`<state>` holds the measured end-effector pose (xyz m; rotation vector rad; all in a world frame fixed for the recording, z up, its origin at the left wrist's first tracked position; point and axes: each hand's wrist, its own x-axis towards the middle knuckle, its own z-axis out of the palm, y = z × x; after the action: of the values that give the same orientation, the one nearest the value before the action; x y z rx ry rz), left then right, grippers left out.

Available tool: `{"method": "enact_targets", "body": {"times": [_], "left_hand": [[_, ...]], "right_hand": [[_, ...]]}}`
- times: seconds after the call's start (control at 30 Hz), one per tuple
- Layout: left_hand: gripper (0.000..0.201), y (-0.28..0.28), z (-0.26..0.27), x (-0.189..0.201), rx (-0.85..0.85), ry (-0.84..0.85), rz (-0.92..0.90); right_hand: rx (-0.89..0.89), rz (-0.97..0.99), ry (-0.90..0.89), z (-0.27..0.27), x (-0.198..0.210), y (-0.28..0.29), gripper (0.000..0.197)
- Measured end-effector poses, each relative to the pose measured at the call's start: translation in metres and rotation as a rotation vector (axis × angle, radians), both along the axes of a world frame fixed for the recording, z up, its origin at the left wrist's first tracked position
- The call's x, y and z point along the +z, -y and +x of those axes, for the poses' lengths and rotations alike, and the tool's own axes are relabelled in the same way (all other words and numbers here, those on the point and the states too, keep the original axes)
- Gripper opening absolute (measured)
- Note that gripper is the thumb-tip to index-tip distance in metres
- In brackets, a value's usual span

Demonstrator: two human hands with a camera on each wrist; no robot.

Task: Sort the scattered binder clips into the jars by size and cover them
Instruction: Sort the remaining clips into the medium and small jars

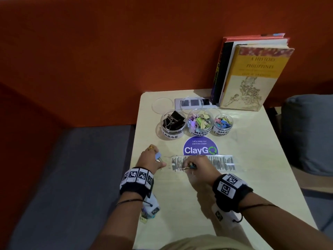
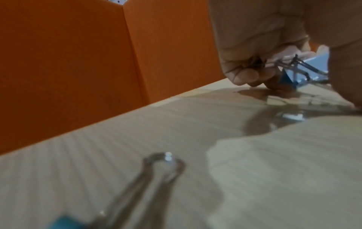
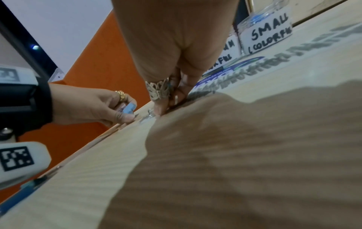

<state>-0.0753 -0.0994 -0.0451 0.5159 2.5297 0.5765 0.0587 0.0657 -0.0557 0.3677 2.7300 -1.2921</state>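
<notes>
Dim, warm light; glare streaks the desk (image 1: 243,159), both wrist views are blurred, the head view's edges bend

Office lounge nook: orange padded wall (image 1: 90,51), grey bench (image 1: 72,168), pantry sticker (image 1: 200,147).

Right hand (image 1: 197,164) covers most of a teal clip (image 1: 193,166), grip unclear. Close clip (image 2: 137,190) blurred, cut by bottom edge. Medium jar (image 3: 228,48) label half behind the hand. Book titles (image 1: 260,66) smeared.
</notes>
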Motion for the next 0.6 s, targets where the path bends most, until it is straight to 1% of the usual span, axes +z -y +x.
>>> {"method": "enact_targets", "body": {"times": [0.1, 0.17, 0.27, 0.4, 0.47, 0.53, 0.6], "left_hand": [[0.035, -0.003, 0.004, 0.001, 0.035, 0.071, 0.111], [0.027, -0.006, 0.008, 0.004, 0.063, 0.097, 0.196], [0.018, -0.022, 0.011, 0.021, 0.081, 0.167, 0.318], [0.020, -0.069, 0.007, 0.053, 0.020, 0.221, 0.420], [0.017, -0.100, 0.002, 0.065, 0.059, 0.241, 0.466], [0.021, -0.130, -0.004, 0.070, 0.121, 0.242, 0.465], [0.025, -0.155, -0.008, 0.071, 0.136, 0.187, 0.437]], "right_hand": [[-0.135, -0.099, -0.013, 0.006, 0.002, -0.009, 0.011], [-0.236, -0.159, -0.014, 0.012, 0.003, -0.017, 0.012], [-0.365, -0.160, 0.010, 0.019, 0.002, -0.031, 0.013], [-0.474, -0.167, 0.029, 0.029, 0.002, -0.051, 0.016], [-0.522, -0.180, 0.019, 0.032, 0.004, -0.059, 0.017], [-0.551, -0.183, -0.005, 0.033, 0.008, -0.068, 0.019], [-0.575, -0.181, -0.031, 0.032, 0.014, -0.074, 0.021]]}}
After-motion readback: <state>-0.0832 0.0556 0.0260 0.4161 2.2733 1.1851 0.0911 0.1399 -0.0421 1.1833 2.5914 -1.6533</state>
